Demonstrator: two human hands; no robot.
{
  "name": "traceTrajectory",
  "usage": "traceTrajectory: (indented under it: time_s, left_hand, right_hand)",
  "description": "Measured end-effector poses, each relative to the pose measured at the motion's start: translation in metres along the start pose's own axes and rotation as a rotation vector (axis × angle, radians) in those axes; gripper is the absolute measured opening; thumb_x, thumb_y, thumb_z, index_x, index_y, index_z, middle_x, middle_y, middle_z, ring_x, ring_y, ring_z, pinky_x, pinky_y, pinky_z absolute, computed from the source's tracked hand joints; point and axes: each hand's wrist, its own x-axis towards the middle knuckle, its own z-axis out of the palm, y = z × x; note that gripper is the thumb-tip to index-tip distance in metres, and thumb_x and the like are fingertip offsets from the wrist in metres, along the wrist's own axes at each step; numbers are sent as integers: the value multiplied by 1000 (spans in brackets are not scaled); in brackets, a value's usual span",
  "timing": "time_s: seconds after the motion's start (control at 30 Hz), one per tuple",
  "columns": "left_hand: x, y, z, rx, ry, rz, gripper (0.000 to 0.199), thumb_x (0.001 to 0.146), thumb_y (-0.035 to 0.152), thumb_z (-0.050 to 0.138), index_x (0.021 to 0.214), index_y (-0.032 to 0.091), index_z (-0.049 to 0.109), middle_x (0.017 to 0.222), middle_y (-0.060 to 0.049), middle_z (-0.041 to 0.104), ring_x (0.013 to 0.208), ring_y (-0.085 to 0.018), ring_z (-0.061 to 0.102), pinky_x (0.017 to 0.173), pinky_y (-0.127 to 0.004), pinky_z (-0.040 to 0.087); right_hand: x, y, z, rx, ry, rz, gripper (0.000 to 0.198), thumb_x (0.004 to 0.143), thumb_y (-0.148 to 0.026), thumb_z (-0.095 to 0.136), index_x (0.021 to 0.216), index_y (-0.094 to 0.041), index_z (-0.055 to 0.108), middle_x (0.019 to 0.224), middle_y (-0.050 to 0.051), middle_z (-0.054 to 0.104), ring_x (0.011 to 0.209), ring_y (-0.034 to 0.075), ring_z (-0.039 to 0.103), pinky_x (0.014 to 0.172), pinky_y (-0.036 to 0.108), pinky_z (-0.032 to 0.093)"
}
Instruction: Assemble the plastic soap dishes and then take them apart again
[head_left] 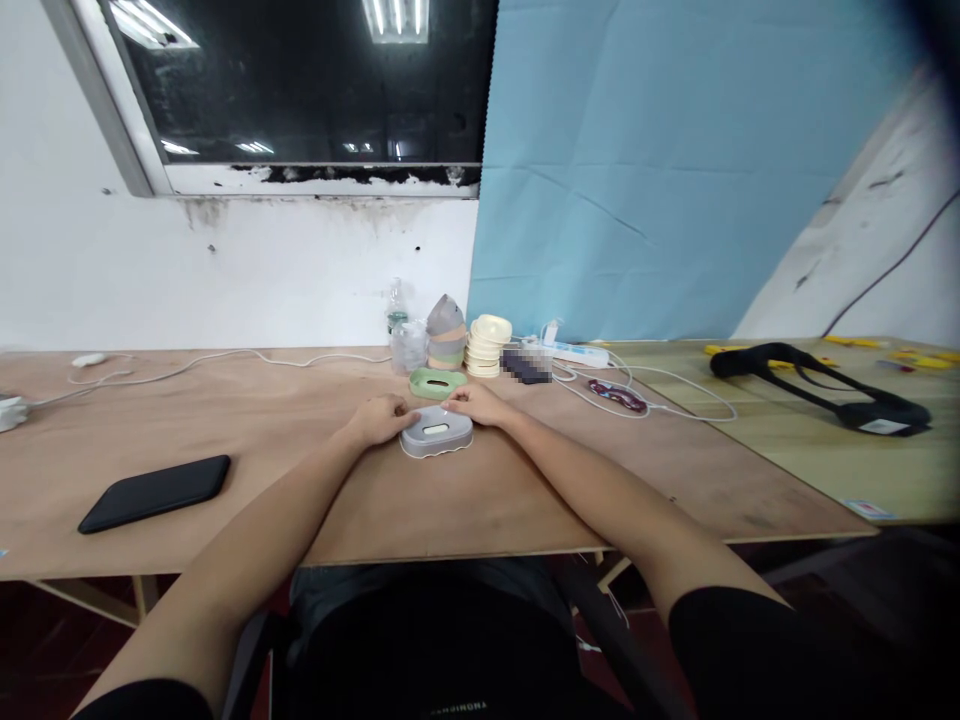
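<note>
My left hand (384, 418) and right hand (472, 402) pinched the two ends of the gray soap dish (436, 431). It sat flat on the table (315, 470). Just behind the gray dish lay a green dish (437, 381). Behind that stood stacks of more dishes (466, 345), not yet touched.

Both hands (431, 410) touch the grey dish (436, 432).

I see even, bright ceiling light mirrored in the dark window (300, 90), soft shadows, bent edges, dim corners and one pixelated patch (526, 363).
</note>
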Motion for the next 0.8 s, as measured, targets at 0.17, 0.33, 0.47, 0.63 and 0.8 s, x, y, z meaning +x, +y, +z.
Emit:
traceTrajectory:
  time_s: [0.17, 0.33, 0.47, 0.63, 0.8]
  left_hand:
    - [10, -21, 3, -123, 59, -86, 36, 80, 51, 53, 88, 21, 70, 87, -4, 71, 78, -20, 63, 66, -29, 44]
    - [11, -31, 1, -160, 49, -58, 34, 80, 47, 53, 83, 19, 72, 86, -4, 71, 76, -20, 63, 67, -29, 47]
    - [8, -30, -1, -168, 47, -19, 34, 80, 47, 53, 84, 19, 72, 86, -4, 71, 76, -20, 63, 67, -29, 47]
    - [7, -25, -1, -142, 47, -3, 33, 82, 45, 51, 85, 19, 72, 86, -5, 71, 76, -21, 63, 67, -31, 47]
    - [7, -21, -3, -123, 34, 3, 35, 83, 45, 49, 83, 19, 71, 84, -6, 71, 76, -22, 63, 67, -32, 46]
  right_hand:
    - [10, -14, -3, -263, 88, -46, 36, 79, -52, 60, 84, -19, 72, 59, -1, 61, 55, 12, 51, 53, 22, 34]
    - [60, -39, -4, -388, 223, -86, 34, 86, -46, 53, 104, -21, 68, 72, 1, 67, 66, 16, 58, 62, 25, 39]
    - [107, -57, 1, -543, 218, -52, 53, 87, -42, 53, 133, -18, 47, 95, 8, 70, 88, 24, 63, 76, 31, 44]
    - [135, -65, 8, -665, 118, 66, 42, 89, -38, 52, 118, -7, 54, 106, 18, 66, 93, 26, 64, 78, 31, 44]
    - [139, -57, 13, -620, 175, 93, 29, 93, -27, 47, 106, -4, 58, 99, 14, 67, 91, 21, 63, 79, 27, 42]
